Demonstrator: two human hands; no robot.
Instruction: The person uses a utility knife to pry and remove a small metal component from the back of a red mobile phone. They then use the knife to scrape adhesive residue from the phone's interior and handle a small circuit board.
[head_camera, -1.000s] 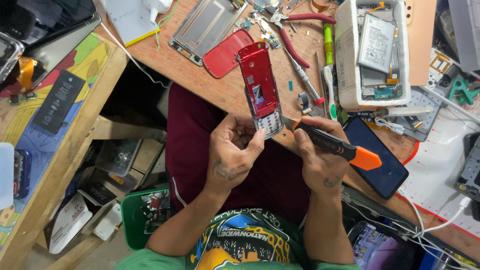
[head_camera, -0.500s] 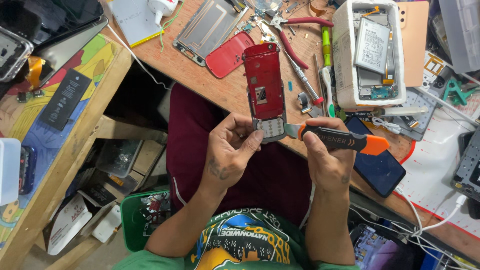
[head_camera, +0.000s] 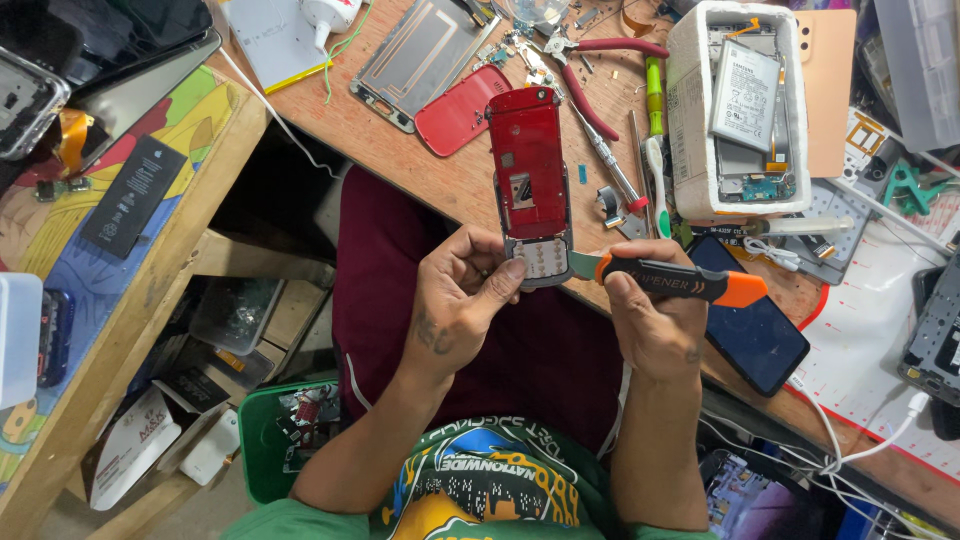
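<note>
Gripping the opened red phone (head_camera: 530, 185) by its lower end, the left hand (head_camera: 462, 300) is holding it upright above the lap, just off the tabletop (head_camera: 420, 175) edge. The right hand (head_camera: 655, 325) is clamped on a black-and-orange pry tool (head_camera: 675, 284), its tip touching the phone's lower right side. Prying shallowly along the seam looks wise. Pliers (head_camera: 600, 75) and a foam tray (head_camera: 740, 105) are crowding the tabletop beyond; the lap side is offering freer room.

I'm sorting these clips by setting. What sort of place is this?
Most likely a phone repair bench. The left hand holds an opened red phone, the right hand an orange-handled prying tool, and pliers and a loose battery lie on the wooden worktable.
</note>
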